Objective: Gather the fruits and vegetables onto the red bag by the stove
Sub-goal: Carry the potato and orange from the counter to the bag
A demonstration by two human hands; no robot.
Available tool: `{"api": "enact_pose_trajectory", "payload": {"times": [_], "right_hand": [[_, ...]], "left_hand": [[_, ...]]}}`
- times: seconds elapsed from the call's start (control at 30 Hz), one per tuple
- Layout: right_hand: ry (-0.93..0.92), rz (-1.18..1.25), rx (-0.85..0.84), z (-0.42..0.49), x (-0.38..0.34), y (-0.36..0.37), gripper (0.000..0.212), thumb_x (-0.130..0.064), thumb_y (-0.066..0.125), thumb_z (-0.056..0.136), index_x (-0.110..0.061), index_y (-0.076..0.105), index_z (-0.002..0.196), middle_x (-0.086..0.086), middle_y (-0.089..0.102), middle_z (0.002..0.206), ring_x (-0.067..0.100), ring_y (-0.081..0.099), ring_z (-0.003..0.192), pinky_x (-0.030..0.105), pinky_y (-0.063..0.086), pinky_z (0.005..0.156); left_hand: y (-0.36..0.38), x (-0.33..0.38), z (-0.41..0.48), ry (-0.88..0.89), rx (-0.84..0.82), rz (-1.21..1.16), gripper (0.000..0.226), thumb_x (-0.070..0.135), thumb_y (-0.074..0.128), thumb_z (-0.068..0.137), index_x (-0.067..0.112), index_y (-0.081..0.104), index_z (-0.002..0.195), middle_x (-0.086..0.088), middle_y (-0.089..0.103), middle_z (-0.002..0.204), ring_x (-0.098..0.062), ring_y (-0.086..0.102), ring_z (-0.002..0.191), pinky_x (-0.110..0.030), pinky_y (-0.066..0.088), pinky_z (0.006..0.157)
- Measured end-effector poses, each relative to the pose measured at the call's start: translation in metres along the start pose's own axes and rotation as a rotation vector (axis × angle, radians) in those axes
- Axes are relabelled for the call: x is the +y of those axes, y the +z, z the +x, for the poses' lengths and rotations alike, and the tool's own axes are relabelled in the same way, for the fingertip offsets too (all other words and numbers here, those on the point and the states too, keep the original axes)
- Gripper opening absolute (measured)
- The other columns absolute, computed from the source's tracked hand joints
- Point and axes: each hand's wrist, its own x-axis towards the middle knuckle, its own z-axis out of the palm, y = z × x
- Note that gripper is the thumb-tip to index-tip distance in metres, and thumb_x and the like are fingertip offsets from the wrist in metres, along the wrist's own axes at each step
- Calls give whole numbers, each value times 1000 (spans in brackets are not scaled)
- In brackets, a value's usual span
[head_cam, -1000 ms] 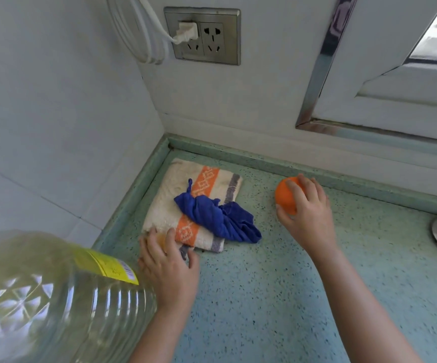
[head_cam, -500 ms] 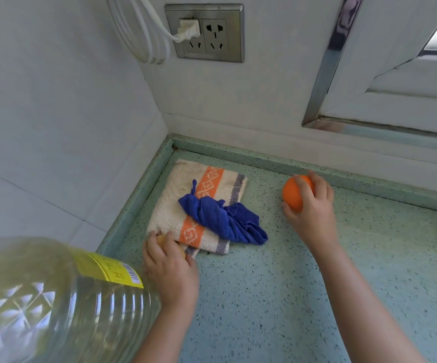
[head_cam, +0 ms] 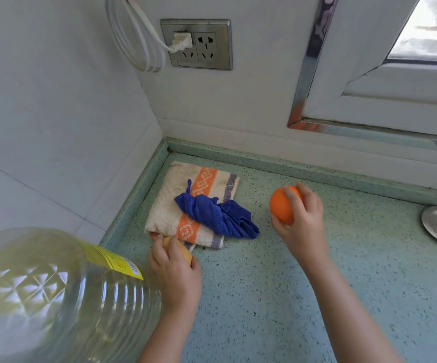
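Right hand (head_cam: 299,221) is gripping a round smooth orange fruit (head_cam: 282,205) at 2 o'clock, fingers wrapping over the top; probably firm, light, rolls easily, so a whole-palm hold is suiting it. Left hand (head_cam: 175,268) is clenching a small yellowish fruit (head_cam: 179,248), mostly hidden, at the near edge of the folded beige towel with orange stripe (head_cam: 170,203). Speckled green table (head_cam: 277,297) is looking hard and slick. Red bag and stove are not showing; clear oil bottle (head_cam: 55,297) is crowding 8 o'clock.
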Motion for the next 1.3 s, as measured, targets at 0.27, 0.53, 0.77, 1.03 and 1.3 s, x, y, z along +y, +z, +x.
{"api": "enact_pose_trajectory", "payload": {"times": [0.27, 0.53, 0.77, 1.03, 1.3], "right_hand": [[73, 100, -28, -42, -27, -30, 61, -13, 79, 69, -12, 52, 123, 19, 40, 135, 39, 37, 120, 41, 40, 83], [150, 127, 42, -106, -50, -63, 64, -8, 83, 62, -10, 55, 120, 18, 46, 128, 35, 43, 114, 47, 42, 89], [159, 185, 100, -146, -87, -94, 62, -26, 72, 65, -29, 45, 120, 9, 43, 130, 32, 44, 116, 44, 44, 88], [101, 188, 100, -191, -148, -115, 62, -30, 70, 64, -34, 45, 121, -5, 39, 130, 19, 42, 115, 34, 40, 86], [6, 228, -26, -262, -233, -114, 61, -30, 71, 64, -35, 46, 120, -5, 41, 128, 10, 41, 113, 17, 35, 82]], "left_hand": [[-22, 33, -27, -76, -130, -274, 58, 6, 79, 63, 4, 56, 117, -18, 45, 129, -36, 49, 111, -44, 45, 90], [-63, 54, -65, -398, -445, -809, 51, 11, 74, 74, 23, 54, 119, 1, 50, 121, -15, 49, 105, -24, 40, 75], [-110, 33, -98, -211, -552, -1006, 50, 33, 77, 53, 35, 59, 99, 4, 58, 115, -14, 56, 104, -31, 49, 85], [-169, -13, -139, -21, -539, -1093, 59, 45, 75, 49, 35, 60, 105, 8, 58, 121, -4, 57, 107, -32, 49, 91], [-242, -93, -192, 44, -401, -1095, 54, 44, 74, 54, 40, 59, 106, 16, 54, 126, -3, 50, 117, -36, 46, 97]]}}
